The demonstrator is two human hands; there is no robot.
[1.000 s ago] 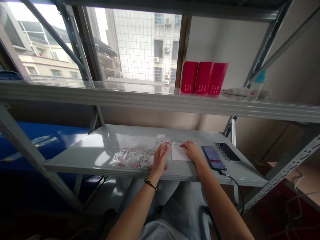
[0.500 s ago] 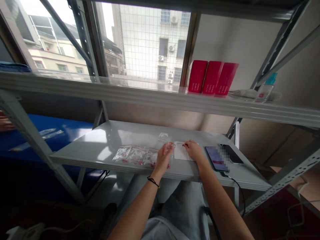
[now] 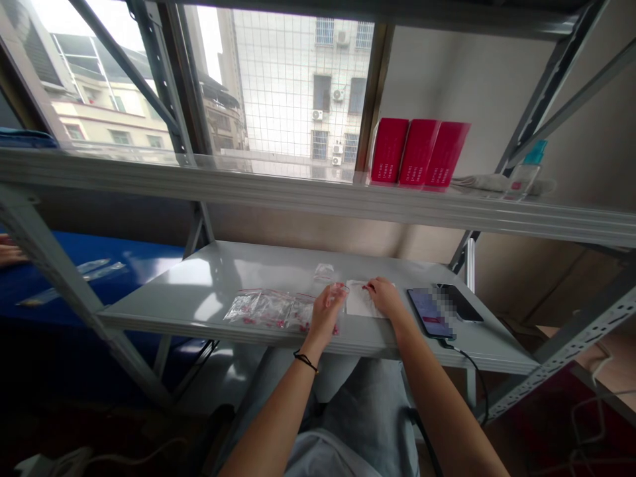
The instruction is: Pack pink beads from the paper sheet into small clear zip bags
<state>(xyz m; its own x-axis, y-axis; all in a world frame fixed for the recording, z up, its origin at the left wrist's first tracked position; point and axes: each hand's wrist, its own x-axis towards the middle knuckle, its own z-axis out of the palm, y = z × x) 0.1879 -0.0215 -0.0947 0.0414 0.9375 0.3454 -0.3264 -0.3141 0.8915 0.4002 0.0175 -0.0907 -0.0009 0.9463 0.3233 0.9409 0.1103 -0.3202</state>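
My left hand (image 3: pixel 328 306) is closed above the right end of a row of clear zip bags. Its fingers curl round something thin and reddish that I cannot make out. Over a white sheet of paper (image 3: pixel 358 305), my right hand (image 3: pixel 382 295) pinches a small red piece (image 3: pixel 366 287) between its fingertips. Several clear zip bags (image 3: pixel 272 307) with red edges lie along the front of the grey shelf to the left, and small red pieces (image 3: pixel 248 320) show in their lower parts. A smaller clear bag (image 3: pixel 324 271) lies behind my left hand.
Two phones lie to the right, one (image 3: pixel 430 313) with a black cable (image 3: pixel 470 358) hanging over the front edge. An upper shelf (image 3: pixel 298 195) crosses above my hands, carrying red boxes (image 3: pixel 420 154) and a pump bottle (image 3: pixel 524 175). Another person's hand (image 3: pixel 10 252) shows far left.
The view has shifted slightly. Both hands keep nearly the same place and grip; the other person's hand at far left has moved a little.
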